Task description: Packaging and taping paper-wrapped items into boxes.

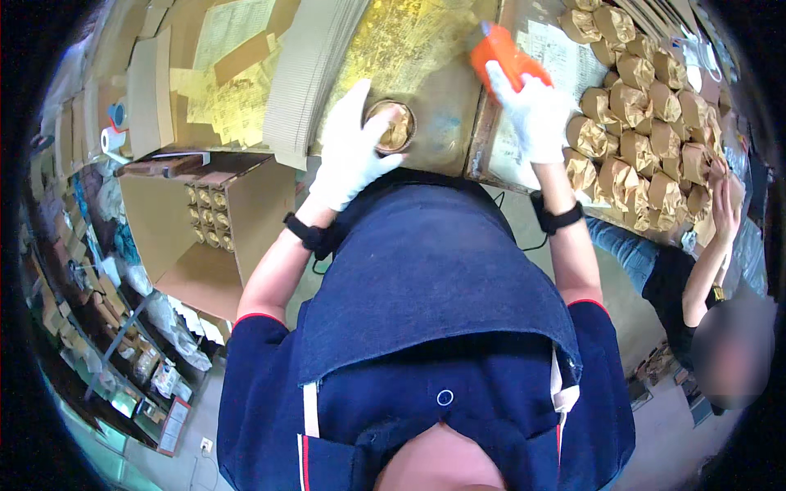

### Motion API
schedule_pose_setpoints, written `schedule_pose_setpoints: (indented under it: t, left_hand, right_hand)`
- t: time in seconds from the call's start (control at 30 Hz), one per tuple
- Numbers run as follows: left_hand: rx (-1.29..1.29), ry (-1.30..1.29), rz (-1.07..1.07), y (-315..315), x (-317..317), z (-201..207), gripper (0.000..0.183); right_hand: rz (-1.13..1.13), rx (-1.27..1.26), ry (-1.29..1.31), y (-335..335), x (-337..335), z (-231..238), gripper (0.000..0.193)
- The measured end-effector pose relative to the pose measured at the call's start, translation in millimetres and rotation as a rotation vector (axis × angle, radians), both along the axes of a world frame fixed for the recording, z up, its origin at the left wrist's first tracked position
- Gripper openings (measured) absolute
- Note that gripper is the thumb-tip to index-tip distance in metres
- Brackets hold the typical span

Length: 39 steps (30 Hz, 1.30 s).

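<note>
My left hand [348, 151], in a white glove, is at a small round piece wrapped in brown paper [400, 131]. Its fingers curve about the near-left side of the piece, steadying it on the yellow-stained work surface [409, 45]. In my white-gloved right hand [536, 114] is an orange hand-held tool with a grey end [509, 64]. The fingers wrap its near side, and motion blur hides its exact kind. The tool is up and to the right of the round piece, apart from it.
Rows of paper-wrapped pieces [639, 123] crowd the right of the table, where another person's hand [725, 200] touches one. Printed sheets [557, 57] lie beside them. At left stand corrugated cardboard [307, 74], a tape roll [112, 139] and an open carton [151, 221] holding several wrapped pieces.
</note>
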State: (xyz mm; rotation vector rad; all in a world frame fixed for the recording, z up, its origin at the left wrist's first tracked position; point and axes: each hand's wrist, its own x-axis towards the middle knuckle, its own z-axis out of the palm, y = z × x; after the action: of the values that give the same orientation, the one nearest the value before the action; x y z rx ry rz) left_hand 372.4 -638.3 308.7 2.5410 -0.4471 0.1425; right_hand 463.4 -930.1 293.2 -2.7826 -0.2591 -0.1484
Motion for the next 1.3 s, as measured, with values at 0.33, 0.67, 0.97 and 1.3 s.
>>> schedule_pose_setpoints:
  t: [0.33,0.67,0.97,1.3]
  left_hand:
    - [-0.258,0.294,0.341,77,44,66,0.082]
    - [-0.086,-0.011,0.675,319,244,43,0.076]
    - [0.398,-0.149,0.352,390,369,1,0.052]
    - [0.143,0.125,0.373,236,136,13,0.034]
  right_hand:
    - [-0.042,0.042,-0.161,-1,20,17,0.023]
    - [-0.214,0.117,-0.058,5,4,1,0.019]
    - [-0.125,0.256,0.259,61,5,29,0.024]
    - [-0.488,0.052,0.093,-56,-57,48,0.033]
